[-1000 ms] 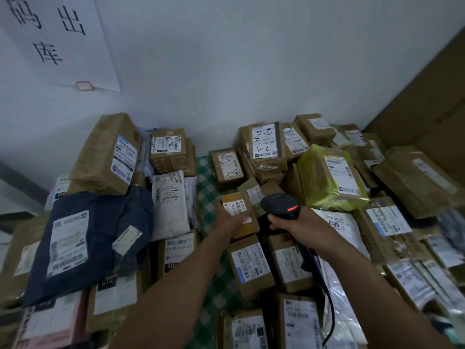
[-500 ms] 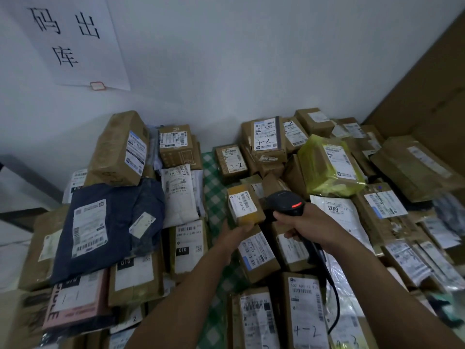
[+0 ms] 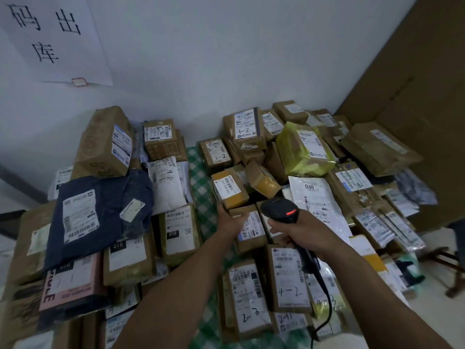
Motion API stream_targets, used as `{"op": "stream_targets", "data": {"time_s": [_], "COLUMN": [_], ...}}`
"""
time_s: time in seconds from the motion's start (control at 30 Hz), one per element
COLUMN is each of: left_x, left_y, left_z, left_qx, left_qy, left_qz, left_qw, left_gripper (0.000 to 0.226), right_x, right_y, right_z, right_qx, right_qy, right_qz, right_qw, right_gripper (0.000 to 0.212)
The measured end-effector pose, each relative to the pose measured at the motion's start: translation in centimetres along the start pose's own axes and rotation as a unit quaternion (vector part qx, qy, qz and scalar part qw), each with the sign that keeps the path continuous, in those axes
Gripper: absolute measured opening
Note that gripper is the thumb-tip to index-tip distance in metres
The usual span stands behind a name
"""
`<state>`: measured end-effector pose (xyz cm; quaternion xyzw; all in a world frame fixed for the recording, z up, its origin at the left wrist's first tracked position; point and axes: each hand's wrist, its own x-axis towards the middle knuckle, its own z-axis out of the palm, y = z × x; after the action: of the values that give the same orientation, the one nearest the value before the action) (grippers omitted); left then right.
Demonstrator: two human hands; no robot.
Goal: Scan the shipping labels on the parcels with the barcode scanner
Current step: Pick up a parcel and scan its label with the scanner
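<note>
One scanner, nose away and leftward

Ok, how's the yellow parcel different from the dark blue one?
The yellow parcel is boxy, wrapped in plastic and propped at a tilt; the dark blue parcel is a soft, flat bag draped over brown boxes. The yellow parcel shows one label, the dark blue parcel a large label plus a small tag. Both carry white labels facing up.
</note>
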<state>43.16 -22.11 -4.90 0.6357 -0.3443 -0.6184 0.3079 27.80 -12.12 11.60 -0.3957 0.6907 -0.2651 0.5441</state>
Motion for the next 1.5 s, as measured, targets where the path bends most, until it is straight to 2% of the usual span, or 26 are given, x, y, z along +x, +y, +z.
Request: {"op": "stream_targets", "data": {"time_s": [0.2, 0.4, 0.6, 0.7, 0.8, 0.93, 1.03, 1.17, 1.33, 1.43, 1.5], "left_x": [-3.2, -7.3, -14.6, -17.6, -18.9, -17.5, -15.4, -12.7, -9.7, -7.6, -6.7], "left_y": [-0.2, -1.9, -5.2, -6.8, -6.9, -5.7, -4.7, -4.1, -3.8, -4.0, -3.8], "left_z": [-1.6, -3.4, -5.6, -7.3, -9.2, -11.1, -11.6, -11.3, -11.3, -11.3, -10.9], "left_qx": [-0.037, -0.019, 0.007, 0.100, 0.194, 0.253, 0.237, 0.283, 0.392, 0.403, 0.385], "left_qy": [-0.019, -0.007, 0.090, 0.171, 0.212, 0.214, 0.196, 0.206, 0.134, 0.145, 0.159], "left_qz": [-0.023, 0.017, 0.082, 0.114, 0.149, 0.150, 0.109, 0.100, 0.092, 0.098, 0.093], "left_qw": [0.999, 1.000, 0.993, 0.974, 0.946, 0.932, 0.945, 0.931, 0.906, 0.899, 0.904], "left_gripper": [0.077, 0.091, 0.057, 0.041, 0.034, 0.051, 0.055, 0.059, 0.059, 0.063, 0.075], "right_x": [-3.2, -5.8, -7.3, -7.8, -7.8, -7.6, -7.4, -6.7, -6.4, -6.4, -6.4], "right_y": [2.3, 4.9, 7.1, 7.3, 7.4, 7.4, 7.4, 7.3, 7.6, 7.9, 8.0], "right_z": [0.3, 1.1, 2.6, 4.3, 6.3, 8.1, 8.6, 8.8, 9.0, 9.2, 9.2], "right_qx": [0.018, 0.042, 0.042, 0.074, 0.082, 0.086, 0.094, 0.102, 0.105, 0.108, 0.111], "right_qy": [-0.012, -0.041, -0.080, -0.098, -0.121, -0.115, -0.099, -0.058, -0.020, 0.006, 0.011], "right_qz": [-0.010, -0.043, -0.057, -0.069, -0.078, -0.091, -0.085, -0.068, -0.051, -0.042, -0.037], "right_qw": [1.000, 0.997, 0.994, 0.990, 0.986, 0.985, 0.987, 0.991, 0.993, 0.993, 0.993], "right_gripper": [0.019, 0.017, 0.018, 0.021, 0.033, 0.037, 0.036, 0.031, 0.028, 0.022, 0.020]}}
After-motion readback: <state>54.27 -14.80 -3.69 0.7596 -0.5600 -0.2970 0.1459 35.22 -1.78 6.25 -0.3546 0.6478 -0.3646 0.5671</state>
